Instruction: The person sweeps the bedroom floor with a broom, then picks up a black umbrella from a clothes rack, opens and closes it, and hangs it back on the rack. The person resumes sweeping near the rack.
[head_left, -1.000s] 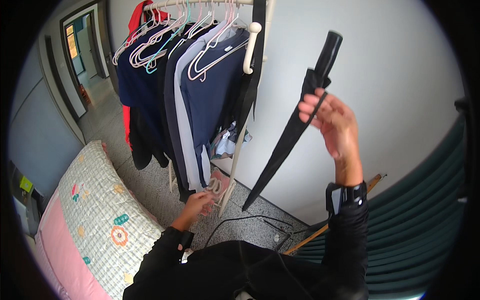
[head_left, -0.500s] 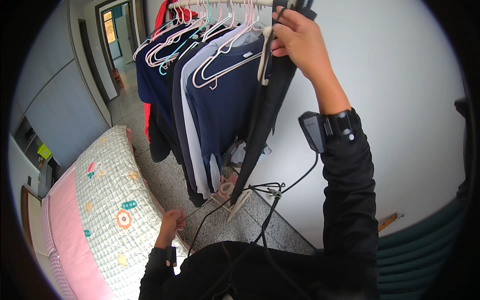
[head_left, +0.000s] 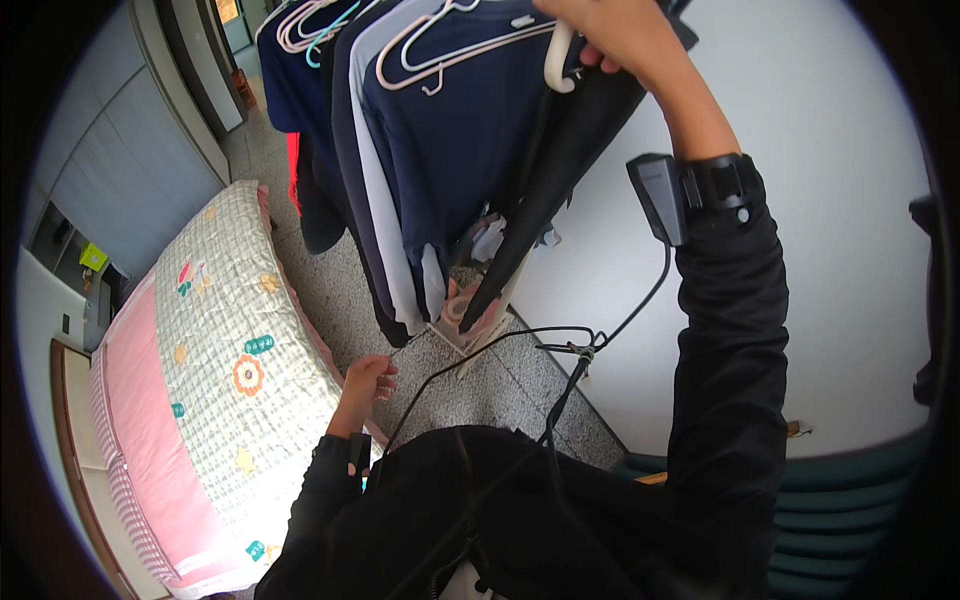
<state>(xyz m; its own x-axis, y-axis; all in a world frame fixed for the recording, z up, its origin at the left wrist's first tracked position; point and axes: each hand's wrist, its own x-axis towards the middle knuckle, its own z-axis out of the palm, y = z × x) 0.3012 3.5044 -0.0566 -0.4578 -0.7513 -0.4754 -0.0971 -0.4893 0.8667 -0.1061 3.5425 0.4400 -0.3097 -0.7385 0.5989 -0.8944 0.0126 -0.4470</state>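
Observation:
My right hand (head_left: 625, 38) is raised at the upper edge of the view. Its fingers close on the top of a long black garment (head_left: 570, 165), beside a cream curved piece (head_left: 559, 62); the fingertips are partly cut off or hidden. The garment hangs down in a narrow taper toward the floor. Next to it hangs a navy long-sleeved top (head_left: 455, 130), with a pale pink hanger (head_left: 385, 70) at its neck. Low on the left, by the bed's edge, my left hand (head_left: 368, 385) holds nothing, its fingers loosely bent and apart.
More dark and grey clothes (head_left: 365, 150) hang to the left. A bed with a checked quilt (head_left: 215, 330) fills the left side. Black cables (head_left: 580, 352) hang before my body. A white wall (head_left: 760, 290) stands at right, above a dark green ribbed surface (head_left: 850, 510).
The view has tipped down, so the rail is out of sight and the clothes sit higher. My right hand stays at the black garment's top. My left hand's fingers have loosened slightly.

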